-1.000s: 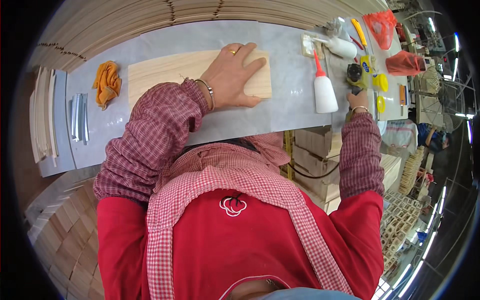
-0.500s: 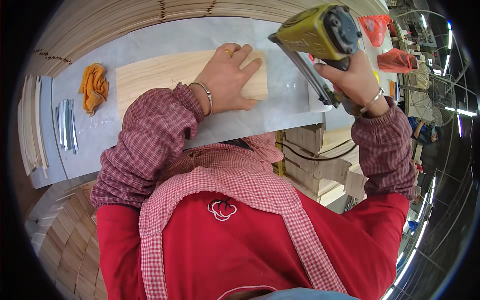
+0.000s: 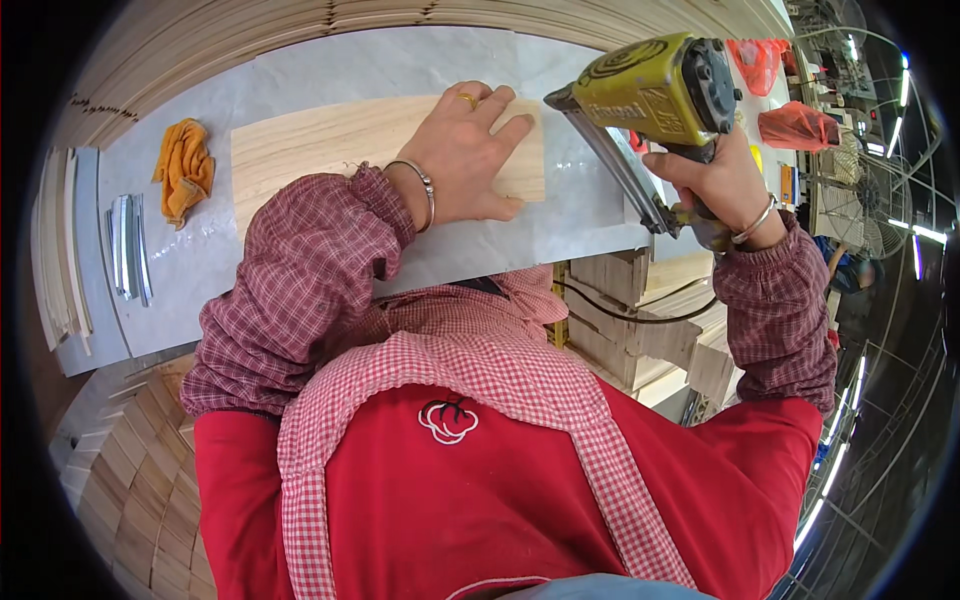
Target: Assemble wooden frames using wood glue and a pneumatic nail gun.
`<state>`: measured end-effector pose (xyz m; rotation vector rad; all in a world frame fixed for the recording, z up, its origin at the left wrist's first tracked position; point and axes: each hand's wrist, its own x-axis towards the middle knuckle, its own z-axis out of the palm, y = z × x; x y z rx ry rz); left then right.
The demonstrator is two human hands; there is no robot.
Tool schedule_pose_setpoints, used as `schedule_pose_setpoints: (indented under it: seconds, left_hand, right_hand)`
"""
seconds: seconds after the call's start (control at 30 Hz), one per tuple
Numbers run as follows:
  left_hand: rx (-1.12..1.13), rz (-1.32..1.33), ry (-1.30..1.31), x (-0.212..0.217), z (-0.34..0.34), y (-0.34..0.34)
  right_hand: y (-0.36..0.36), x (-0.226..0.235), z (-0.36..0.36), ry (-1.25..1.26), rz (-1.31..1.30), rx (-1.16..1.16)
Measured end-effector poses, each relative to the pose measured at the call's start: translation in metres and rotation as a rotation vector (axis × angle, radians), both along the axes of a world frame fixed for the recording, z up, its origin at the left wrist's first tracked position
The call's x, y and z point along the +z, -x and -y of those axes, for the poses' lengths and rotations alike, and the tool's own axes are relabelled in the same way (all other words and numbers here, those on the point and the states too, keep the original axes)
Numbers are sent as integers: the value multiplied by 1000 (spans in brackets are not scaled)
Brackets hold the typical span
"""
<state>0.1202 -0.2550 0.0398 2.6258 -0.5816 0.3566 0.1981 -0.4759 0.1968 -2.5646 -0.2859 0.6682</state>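
A pale wooden board [image 3: 320,140] lies flat on the grey-topped table [image 3: 400,68]. My left hand [image 3: 468,150] rests on its right part, fingers spread, pressing rather than gripping. My right hand [image 3: 728,185] is wrapped round the handle of a yellow-green pneumatic nail gun [image 3: 640,90]. The gun hangs in the air to the right of the board, its nose pointing left toward the board's far right corner and apart from it. Its long magazine slants down toward my wrist.
An orange cloth [image 3: 184,172] and several metal staple strips [image 3: 128,245] lie at the table's left. Long wooden strips [image 3: 240,45] line the far edge. Red plastic bags [image 3: 798,127] are at the right. Stacked wooden pieces [image 3: 610,290] and a dark hose [image 3: 640,318] sit below the table's near edge.
The nail gun in my right hand has shifted slightly right and turned a little, its nose lower. The board and my left hand have barely moved to the right.
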Motion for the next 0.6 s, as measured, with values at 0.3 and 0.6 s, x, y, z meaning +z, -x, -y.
schedule_pose_setpoints:
  seconds: [0.3, 0.6]
  left_hand:
    - [11, -27, 1, 2, 1, 0]
    - [13, -15, 55, 2, 1, 1]
  right_hand:
    - [6, -2, 1, -71, -2, -36]
    - [3, -4, -3, -33, 17, 31]
